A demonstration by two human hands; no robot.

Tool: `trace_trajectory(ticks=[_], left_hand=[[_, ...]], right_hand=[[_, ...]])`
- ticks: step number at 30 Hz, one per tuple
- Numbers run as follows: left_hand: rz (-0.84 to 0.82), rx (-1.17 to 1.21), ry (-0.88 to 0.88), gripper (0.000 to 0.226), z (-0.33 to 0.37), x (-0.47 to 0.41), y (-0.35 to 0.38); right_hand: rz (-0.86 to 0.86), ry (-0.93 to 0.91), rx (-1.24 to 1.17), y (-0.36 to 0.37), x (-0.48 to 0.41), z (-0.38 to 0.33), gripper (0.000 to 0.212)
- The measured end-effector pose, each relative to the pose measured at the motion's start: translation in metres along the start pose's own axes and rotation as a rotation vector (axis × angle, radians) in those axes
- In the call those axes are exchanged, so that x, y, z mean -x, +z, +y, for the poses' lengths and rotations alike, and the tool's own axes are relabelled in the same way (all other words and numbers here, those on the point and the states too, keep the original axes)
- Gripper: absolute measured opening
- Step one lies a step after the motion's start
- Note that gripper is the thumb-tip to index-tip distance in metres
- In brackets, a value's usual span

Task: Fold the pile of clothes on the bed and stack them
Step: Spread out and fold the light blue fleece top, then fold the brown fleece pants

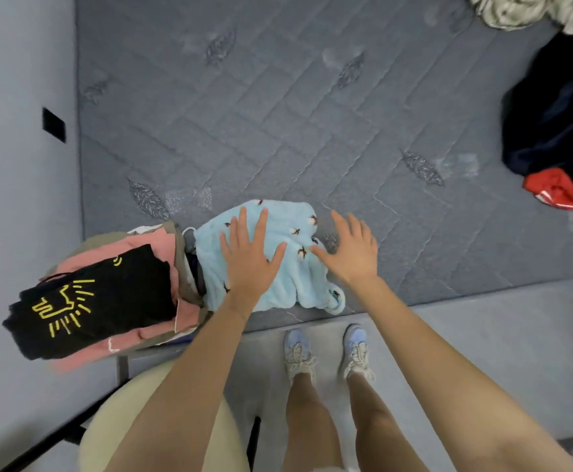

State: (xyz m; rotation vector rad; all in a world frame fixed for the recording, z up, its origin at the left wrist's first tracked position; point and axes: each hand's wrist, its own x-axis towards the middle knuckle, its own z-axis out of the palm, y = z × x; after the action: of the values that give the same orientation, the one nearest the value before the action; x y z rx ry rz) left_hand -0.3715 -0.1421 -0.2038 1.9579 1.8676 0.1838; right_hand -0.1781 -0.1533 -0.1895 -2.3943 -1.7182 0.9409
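Both forearms reach down to the near edge of the bed [278, 114], where the light blue fleece garment [298, 284] lies folded small. Left hand [249, 257] presses flat on it, fingers [261, 226] spread. Right hand [353, 250], fingers also spread, sits at its right border, thumb about touching. Best, I judge: smooth outward, square the lumpy near hem, then lift it level onto the folded stack [107, 294] just left.

I see a pale-blue fleece garment [297, 282] lying folded at six o'clock, the folded stack [107, 294] just beside at nine, a loose pile [557, 114] at two.
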Motion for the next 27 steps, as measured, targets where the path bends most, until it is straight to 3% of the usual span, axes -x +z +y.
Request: trace_trajectory(ticks=[11, 19, 27], left_hand=[[-0.054, -0.192, 0.275, 0.071, 0.176, -0.007, -0.033], [-0.045, -0.229, 0.302, 0.075, 0.35, -0.025, 0.005], [-0.058, -0.15, 0.314, 0.076, 0.503, -0.017, 0.055]], right_hand=[[0.024, 0.044, 0.232, -0.137, 0.04, 0.08, 0.084], [0.169, 0.142, 0.172, -0.252, 0.041, 0.228, 0.082], [0.149, 0.238, 0.152, -0.326, 0.043, 0.362, 0.084]])
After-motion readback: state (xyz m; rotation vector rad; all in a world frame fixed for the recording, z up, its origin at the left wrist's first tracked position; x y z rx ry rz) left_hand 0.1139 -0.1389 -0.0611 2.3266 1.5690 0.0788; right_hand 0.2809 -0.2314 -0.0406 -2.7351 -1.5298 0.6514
